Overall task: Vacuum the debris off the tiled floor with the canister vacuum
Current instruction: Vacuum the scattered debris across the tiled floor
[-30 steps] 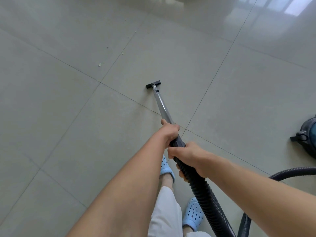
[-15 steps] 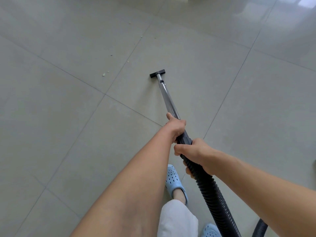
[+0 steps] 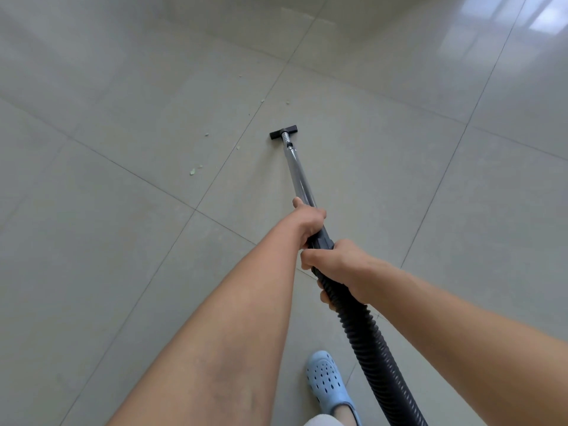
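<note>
A chrome vacuum wand (image 3: 299, 175) runs from my hands down to a small black nozzle (image 3: 284, 131) resting on the grey tiled floor (image 3: 384, 186). My left hand (image 3: 309, 221) grips the wand's lower end where it meets the black handle. Just behind it, my right hand (image 3: 339, 265) grips the handle and the top of the ribbed black hose (image 3: 378, 358). Pale green debris bits (image 3: 193, 171) lie left of the nozzle, with smaller crumbs (image 3: 206, 135) farther up and others (image 3: 287, 102) beyond the nozzle. The canister is out of view.
My foot in a light blue perforated clog (image 3: 327, 382) stands at the bottom, beside the hose. Glossy tiles reflect a window at the top right (image 3: 498, 29). A pale wall base or furniture edge (image 3: 276, 13) runs along the top.
I have stepped forward; the view shifted, so the canister and hose loop at the right dropped out of sight. The nozzle has advanced over the floor, now right of the debris.
</note>
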Action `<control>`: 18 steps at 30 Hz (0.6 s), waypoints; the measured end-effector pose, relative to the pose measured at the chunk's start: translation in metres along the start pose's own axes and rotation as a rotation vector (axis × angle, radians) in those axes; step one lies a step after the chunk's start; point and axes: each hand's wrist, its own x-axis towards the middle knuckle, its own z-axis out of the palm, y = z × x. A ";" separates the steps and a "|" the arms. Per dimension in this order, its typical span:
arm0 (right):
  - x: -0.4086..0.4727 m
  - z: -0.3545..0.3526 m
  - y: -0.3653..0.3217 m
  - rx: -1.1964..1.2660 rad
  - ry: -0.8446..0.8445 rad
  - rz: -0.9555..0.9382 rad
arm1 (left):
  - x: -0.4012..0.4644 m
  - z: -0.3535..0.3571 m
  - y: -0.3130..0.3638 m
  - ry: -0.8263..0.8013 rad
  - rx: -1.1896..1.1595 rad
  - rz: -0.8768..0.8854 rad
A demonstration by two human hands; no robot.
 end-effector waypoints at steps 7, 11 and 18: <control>0.004 -0.010 0.012 -0.026 0.095 -0.057 | 0.001 0.016 0.004 -0.032 -0.085 0.007; -0.011 -0.015 0.052 -0.173 0.200 -0.123 | -0.017 0.045 -0.016 -0.091 -0.123 -0.007; 0.015 -0.043 0.020 -0.196 0.190 -0.160 | 0.007 0.043 0.027 -0.047 -0.113 0.000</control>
